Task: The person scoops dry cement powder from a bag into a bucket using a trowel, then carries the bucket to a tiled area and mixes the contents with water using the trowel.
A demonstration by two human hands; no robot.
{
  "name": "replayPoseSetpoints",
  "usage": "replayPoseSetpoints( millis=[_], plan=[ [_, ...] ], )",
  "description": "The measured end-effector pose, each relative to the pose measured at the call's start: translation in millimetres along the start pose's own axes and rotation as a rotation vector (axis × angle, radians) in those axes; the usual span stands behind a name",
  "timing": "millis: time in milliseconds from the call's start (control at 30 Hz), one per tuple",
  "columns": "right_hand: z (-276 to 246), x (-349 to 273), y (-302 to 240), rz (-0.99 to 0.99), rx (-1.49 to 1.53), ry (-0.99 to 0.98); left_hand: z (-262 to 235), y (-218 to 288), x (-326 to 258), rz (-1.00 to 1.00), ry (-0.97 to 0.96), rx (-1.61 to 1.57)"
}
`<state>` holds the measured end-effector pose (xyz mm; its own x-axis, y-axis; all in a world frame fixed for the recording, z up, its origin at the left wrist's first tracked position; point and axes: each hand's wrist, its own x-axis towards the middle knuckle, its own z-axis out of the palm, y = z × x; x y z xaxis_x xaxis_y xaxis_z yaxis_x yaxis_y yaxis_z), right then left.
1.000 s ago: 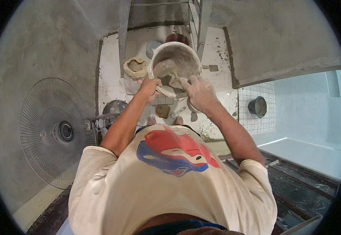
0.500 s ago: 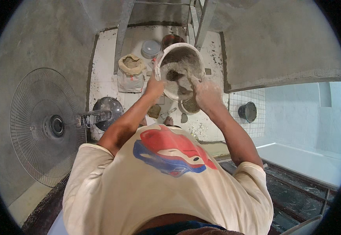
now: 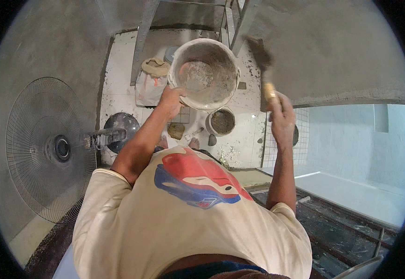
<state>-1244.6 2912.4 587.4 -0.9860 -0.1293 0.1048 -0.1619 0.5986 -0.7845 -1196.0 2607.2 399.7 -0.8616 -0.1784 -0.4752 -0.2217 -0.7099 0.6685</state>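
My left hand [image 3: 170,100] is closed on the near-left rim of a white, mortar-smeared bucket [image 3: 232,86]. The bucket tips toward me, showing a wet grey residue inside. My right hand [image 3: 281,111] grips the yellow handle of what looks like a brush [image 3: 269,90], out to the bucket's right. The tool's dark head is blurred by motion and lies over the lower edge of the grey plastered wall [image 3: 332,56]; whether it touches the wall I cannot tell.
A standing fan [image 3: 62,146] is at my left. An open sack [image 3: 151,88], a smaller bucket [image 3: 222,122] and a stone-like lump [image 3: 176,130] are on the tiled floor. Metal frame legs [image 3: 144,42] rise beyond. A white tub [image 3: 351,190] lies to the right.
My right hand has come out of the bucket and swung right to the wall with the brush. The bucket has shifted slightly up and left, showing more of its inside.
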Motion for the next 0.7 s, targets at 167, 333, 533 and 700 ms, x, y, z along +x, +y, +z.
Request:
replayPoseSetpoints(
  millis=[167, 333, 533, 700],
  plan=[
    [34.5, 14.2, 88.7, 0.406, 0.519, 0.061, 0.0, 0.6, 3.3, -0.008, -0.146, -0.168],
    [49.9, 0.3, 154.4, 0.636, 1.078, -0.33, 12.9, 2.6, -1.0, -0.024, -0.042, -0.091],
    [94.1, -18.6, 173.8, 0.706, 1.044, -0.423, -3.8, -21.0, 17.0, -0.018, -0.011, -0.138],
    [115.7, -37.7, 163.2, 0.721, 0.819, -0.505, 13.3, -34.0, 23.0, -0.011, -0.013, -0.05]
  ],
)
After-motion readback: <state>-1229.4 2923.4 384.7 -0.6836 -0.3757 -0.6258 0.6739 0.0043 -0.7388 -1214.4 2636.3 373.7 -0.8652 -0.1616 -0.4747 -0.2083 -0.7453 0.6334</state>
